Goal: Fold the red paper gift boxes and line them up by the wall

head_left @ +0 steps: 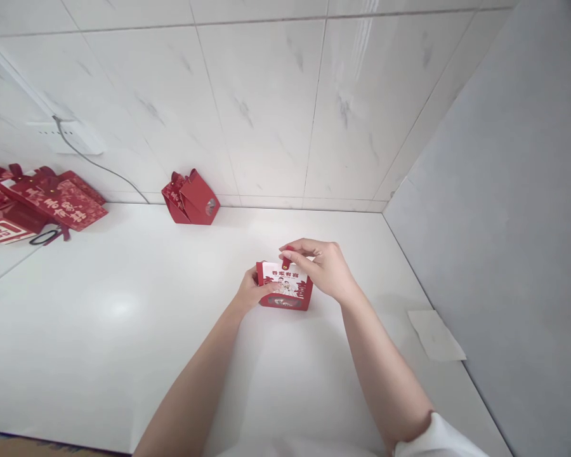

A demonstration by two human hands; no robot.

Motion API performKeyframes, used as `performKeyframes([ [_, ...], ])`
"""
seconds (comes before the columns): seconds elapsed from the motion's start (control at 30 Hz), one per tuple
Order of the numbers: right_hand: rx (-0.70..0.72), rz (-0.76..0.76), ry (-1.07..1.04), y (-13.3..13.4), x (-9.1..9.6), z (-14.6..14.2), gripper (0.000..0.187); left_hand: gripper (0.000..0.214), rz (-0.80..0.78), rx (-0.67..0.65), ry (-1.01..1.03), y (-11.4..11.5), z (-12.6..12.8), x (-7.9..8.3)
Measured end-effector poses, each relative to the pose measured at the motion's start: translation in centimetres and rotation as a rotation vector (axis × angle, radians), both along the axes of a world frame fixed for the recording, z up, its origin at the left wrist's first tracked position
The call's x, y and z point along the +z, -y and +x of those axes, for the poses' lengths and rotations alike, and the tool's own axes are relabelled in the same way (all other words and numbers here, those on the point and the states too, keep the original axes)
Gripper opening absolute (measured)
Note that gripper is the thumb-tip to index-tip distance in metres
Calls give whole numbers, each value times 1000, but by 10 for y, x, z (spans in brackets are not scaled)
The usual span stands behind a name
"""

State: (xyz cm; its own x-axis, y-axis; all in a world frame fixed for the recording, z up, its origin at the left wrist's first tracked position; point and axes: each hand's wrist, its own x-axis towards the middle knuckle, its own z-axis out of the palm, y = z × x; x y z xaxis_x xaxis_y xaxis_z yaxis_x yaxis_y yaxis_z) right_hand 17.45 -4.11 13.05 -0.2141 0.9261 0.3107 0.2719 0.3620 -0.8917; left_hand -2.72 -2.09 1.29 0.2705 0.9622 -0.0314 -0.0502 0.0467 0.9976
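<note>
A small red gift box (285, 293) with a white printed panel stands on the white tabletop (124, 304), in the middle of the view. My left hand (253, 291) grips its left side, thumb across the front. My right hand (322, 266) reaches over the top from the right, its fingers pinched on the small red tab at the top of the box.
Another folded red gift box (191, 198) leans near the tiled wall behind. A pile of flat red boxes (38, 202) lies at the far left, with a grey cable (99, 166) running to a wall socket. A white paper sheet (435, 335) lies at the right.
</note>
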Motion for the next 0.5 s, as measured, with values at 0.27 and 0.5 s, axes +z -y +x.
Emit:
performKeyframes([
  [0.27,105,17,182,6,15,45,12,49,-79,7,9,4,3,9],
  [0.5,179,-115,246,12,19,58,13,49,-78,10,33,3,3,7],
])
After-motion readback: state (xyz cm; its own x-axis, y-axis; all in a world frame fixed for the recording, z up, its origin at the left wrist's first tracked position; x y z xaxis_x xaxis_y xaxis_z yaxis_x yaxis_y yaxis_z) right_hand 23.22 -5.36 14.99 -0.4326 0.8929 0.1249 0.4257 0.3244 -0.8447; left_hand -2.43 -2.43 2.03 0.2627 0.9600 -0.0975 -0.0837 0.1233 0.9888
